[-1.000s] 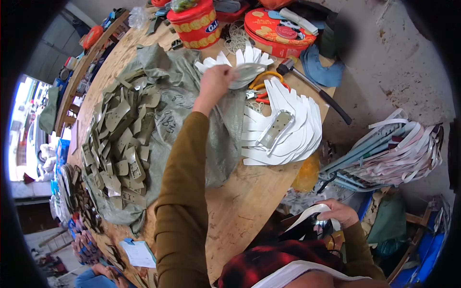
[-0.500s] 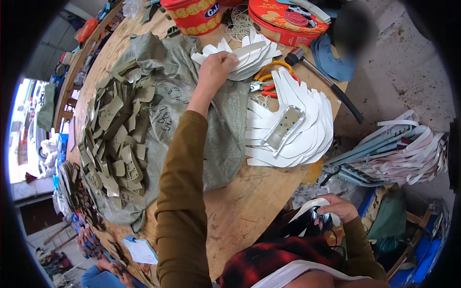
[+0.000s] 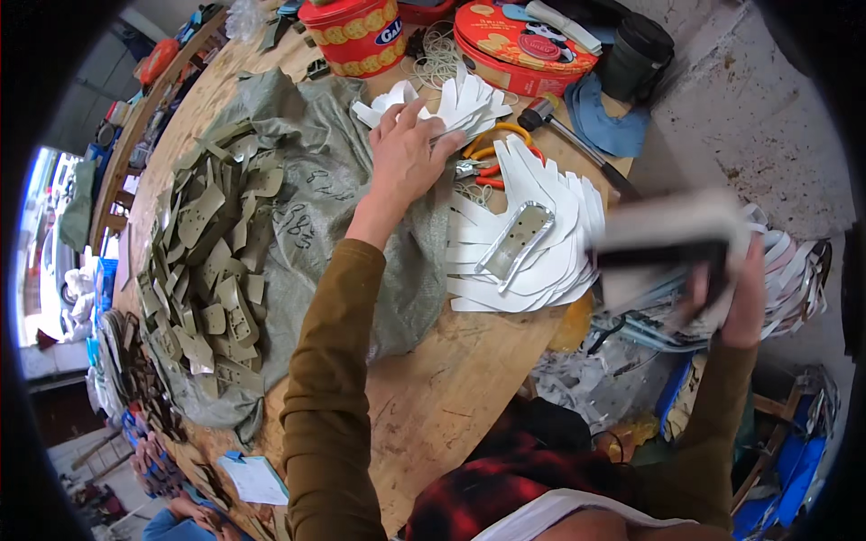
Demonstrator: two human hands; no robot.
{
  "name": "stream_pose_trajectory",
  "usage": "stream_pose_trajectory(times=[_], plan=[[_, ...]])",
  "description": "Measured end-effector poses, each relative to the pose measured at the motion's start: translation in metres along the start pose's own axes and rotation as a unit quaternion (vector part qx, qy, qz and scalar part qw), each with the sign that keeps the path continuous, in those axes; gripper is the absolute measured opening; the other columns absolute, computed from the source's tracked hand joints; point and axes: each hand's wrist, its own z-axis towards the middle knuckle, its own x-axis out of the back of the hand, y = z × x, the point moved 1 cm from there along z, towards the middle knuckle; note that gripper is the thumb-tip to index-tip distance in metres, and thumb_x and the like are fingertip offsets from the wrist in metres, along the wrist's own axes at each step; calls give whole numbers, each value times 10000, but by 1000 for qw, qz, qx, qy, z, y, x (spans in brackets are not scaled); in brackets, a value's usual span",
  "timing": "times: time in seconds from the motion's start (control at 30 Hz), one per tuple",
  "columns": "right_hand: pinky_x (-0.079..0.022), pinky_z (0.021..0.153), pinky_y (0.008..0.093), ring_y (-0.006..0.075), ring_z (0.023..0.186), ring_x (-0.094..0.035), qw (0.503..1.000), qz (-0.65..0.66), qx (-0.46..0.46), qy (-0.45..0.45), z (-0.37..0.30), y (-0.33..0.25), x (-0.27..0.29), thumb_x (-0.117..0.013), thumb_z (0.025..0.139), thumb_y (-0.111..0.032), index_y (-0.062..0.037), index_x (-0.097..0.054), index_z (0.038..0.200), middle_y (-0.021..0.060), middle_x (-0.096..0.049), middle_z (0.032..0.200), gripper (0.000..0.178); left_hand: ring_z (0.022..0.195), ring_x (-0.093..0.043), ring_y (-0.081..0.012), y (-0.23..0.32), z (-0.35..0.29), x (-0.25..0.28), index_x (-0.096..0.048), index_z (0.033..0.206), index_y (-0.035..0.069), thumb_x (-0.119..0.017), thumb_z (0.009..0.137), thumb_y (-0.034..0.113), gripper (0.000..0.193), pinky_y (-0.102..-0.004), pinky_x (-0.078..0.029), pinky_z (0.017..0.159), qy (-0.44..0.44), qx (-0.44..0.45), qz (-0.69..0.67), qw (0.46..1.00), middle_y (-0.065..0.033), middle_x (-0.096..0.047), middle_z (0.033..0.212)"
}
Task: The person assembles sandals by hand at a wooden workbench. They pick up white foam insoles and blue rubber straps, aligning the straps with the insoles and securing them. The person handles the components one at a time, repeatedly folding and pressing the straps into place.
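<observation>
My left hand [image 3: 410, 149] lies with fingers spread over the near side of a small fanned pile of white cut pieces [image 3: 469, 104] at the back of the table. It touches them, and I see nothing gripped. Out to the right, past the table edge, my right hand [image 3: 744, 293] holds a white-and-black curved piece [image 3: 667, 221], both smeared by motion. Left of it is a larger stack of white cut pieces [image 3: 573, 230], with an olive, silver-edged plate [image 3: 520, 243] on top. Pliers with orange and red handles [image 3: 505, 135] are between the two white piles.
Many olive plates [image 3: 216, 225] are heaped on a grey-green woven sack [image 3: 343, 288] at left. A hammer [image 3: 577, 140], red tins [image 3: 528, 45] and a dark cup [image 3: 639, 56] stand or lie at the back. White strips [image 3: 794, 279] hang at right; another person's hands [image 3: 203, 514] show lower left.
My right hand has swung up and outward from my lap with the white-and-black piece. My left hand has loosened from a white piece and spread over the pile.
</observation>
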Motion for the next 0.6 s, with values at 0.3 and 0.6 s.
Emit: stream_pose_trajectory(times=[0.3,0.6], plan=[[-459,995,400,349,1196,-571,724,-657,167,129,312,-36,-53,-516,995,-346,-149,-623,1300,197,-607,1270,378,1364,-363,-382,-5,2,-1,-723,1104,148,-620,908,378,320,-519,-277,1083,-22,-27,76,997,-100,-479,1452],[-366,1090,391,344,1322,-462,729,-559,385,92,338,92,-34,-587,949,-458,-84,-401,1464,180,-485,1424,663,1327,-424,-380,6,-9,15,-538,1339,72,-607,936,406,528,-499,-321,1079,70,-48,59,995,-149,-507,1412]])
